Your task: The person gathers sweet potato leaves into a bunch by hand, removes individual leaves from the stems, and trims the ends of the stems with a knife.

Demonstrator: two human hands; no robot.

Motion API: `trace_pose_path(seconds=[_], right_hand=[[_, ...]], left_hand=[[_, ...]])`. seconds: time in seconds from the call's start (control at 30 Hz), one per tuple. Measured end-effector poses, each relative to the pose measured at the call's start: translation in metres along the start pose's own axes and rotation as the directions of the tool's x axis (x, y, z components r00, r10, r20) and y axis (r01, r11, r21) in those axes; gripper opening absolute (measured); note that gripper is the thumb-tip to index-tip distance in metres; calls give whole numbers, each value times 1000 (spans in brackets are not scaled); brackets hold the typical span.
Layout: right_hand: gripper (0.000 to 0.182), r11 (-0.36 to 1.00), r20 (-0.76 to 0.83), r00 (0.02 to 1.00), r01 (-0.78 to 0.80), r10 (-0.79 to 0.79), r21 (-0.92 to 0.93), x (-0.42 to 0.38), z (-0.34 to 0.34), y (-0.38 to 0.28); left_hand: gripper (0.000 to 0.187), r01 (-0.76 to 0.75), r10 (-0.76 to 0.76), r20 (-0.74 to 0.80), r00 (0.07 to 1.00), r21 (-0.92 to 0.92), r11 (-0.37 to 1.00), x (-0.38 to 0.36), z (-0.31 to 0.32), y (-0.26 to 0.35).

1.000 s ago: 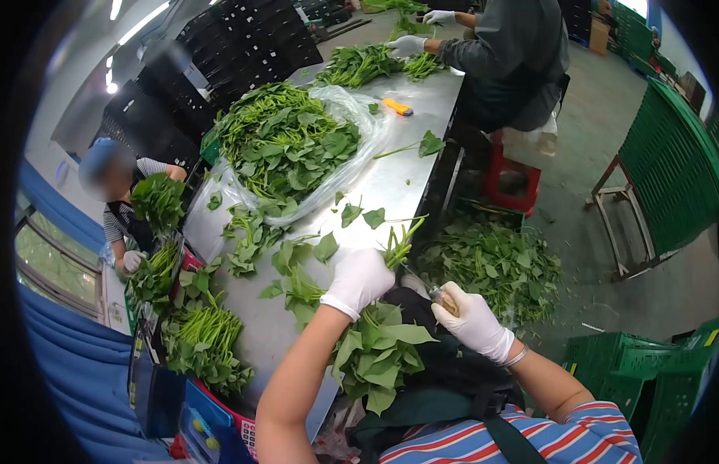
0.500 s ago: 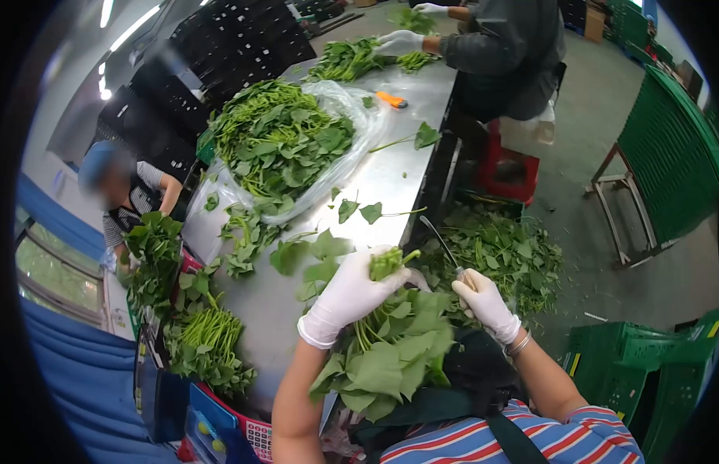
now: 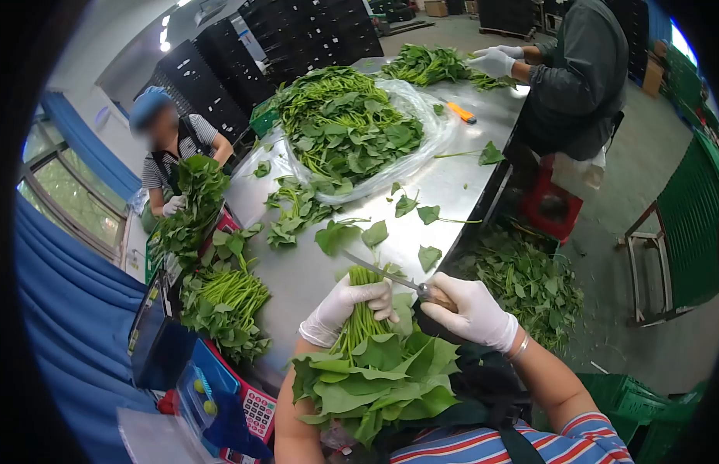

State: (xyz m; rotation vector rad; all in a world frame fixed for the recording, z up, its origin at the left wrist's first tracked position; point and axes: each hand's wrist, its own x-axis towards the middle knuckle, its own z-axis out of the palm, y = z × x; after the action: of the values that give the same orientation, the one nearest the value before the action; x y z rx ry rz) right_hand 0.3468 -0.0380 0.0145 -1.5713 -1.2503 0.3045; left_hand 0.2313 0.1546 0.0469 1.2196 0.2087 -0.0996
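My left hand [image 3: 338, 311], in a white glove, is wrapped around the stems of a bunch of leafy greens [image 3: 379, 375]. Its leaves hang toward my body, and the stem ends stick up past my fingers. In my gloved right hand [image 3: 479, 313] is a knife [image 3: 386, 274] with a thin, slightly curved blade and a worn handle. The blade lies across the stem ends, just above my left fingers. Beyond it, loose leafy sprigs [image 3: 336, 236] are scattered on the metal table [image 3: 290, 298].
A big heap of greens [image 3: 348, 127] sits on clear plastic [image 3: 444, 143] beside an orange cutter [image 3: 461, 113]. More bunches [image 3: 224, 298] rest at the left. Two people handle greens across the table. Trimmings [image 3: 529, 282] fill the floor at right, near a red stool [image 3: 551, 205].
My right hand has brought the knife up and left, so its blade now crosses the stem ends. The bunch has turned more upright in my left hand. My view has shifted.
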Motion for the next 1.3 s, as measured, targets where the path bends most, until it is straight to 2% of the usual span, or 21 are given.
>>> trace_pose_path(seconds=[0.13,0.17,0.23,0.27,0.3,0.37,0.43,0.47,0.5,0.6,0.67,0.77,0.8,0.93,0.97,1.0,1.07,1.1,1.17,1.23,1.3], right_hand=[[26,995,2,999,36,-36,-93,16,10,8],[27,991,15,999,-48,50,-122,15,9,17],[26,978,-71,980,-189,184,-85,4,10,75],[26,960,-57,965,-261,257,-102,-2,4,77],[27,935,-32,942,-335,333,-121,-7,1,77],[26,945,6,945,-325,326,-39,-8,10,72],[27,932,-76,946,-323,314,-165,2,16,61],[27,956,-108,972,-226,209,-186,7,25,61],[26,900,16,965,-239,263,-366,15,30,57],[21,883,307,947,62,95,-465,32,74,51],[19,913,507,860,152,68,-379,40,115,44],[17,907,629,769,339,-114,-250,33,182,38],[20,892,702,709,358,-66,-277,33,199,26],[31,898,711,655,433,-256,-76,27,255,22],[37,885,651,674,465,-350,-4,28,258,22],[42,866,583,685,496,-437,65,28,261,24],[43,886,544,722,454,-427,93,31,253,34],[44,904,493,767,413,-411,111,35,245,42],[34,913,403,824,397,-398,88,34,240,60],[27,977,386,904,123,-181,172,32,236,64],[21,950,359,882,309,-306,51,31,241,62]], left_hand=[[26,15,-12,65,998,-54,998,-9,-7,2],[26,13,-10,61,998,-51,999,-14,-10,3],[27,-77,132,181,975,-283,956,-26,-20,7],[27,-121,174,173,969,-279,953,-33,-26,10],[27,-152,200,148,969,-283,947,-41,-32,12],[25,-246,231,-97,968,-189,951,-65,-43,13],[24,-282,264,-187,946,-78,956,-90,-54,20],[22,-293,318,-363,876,123,948,-107,-57,24],[19,-257,392,-516,761,315,913,-124,-60,28],[8,-165,553,-670,495,553,817,-182,-69,37],[10,-96,633,-703,326,641,761,-217,-67,51],[11,-41,721,-683,119,722,691,-268,-77,70],[12,-26,739,-672,44,739,674,-275,-70,79],[17,200,777,-606,-170,751,629,-297,-83,94],[17,205,775,-606,-179,748,631,-297,-85,99],[17,307,838,-532,-121,783,541,-297,-89,104],[15,464,905,-426,12,804,372,-296,-102,114],[15,459,902,-431,9,803,379,-289,-109,119],[9,752,948,-245,205,659,8,-266,-124,128],[10,768,875,-79,478,520,-373,-247,-152,138],[7,719,750,-134,648,433,-544,-229,-215,137]])
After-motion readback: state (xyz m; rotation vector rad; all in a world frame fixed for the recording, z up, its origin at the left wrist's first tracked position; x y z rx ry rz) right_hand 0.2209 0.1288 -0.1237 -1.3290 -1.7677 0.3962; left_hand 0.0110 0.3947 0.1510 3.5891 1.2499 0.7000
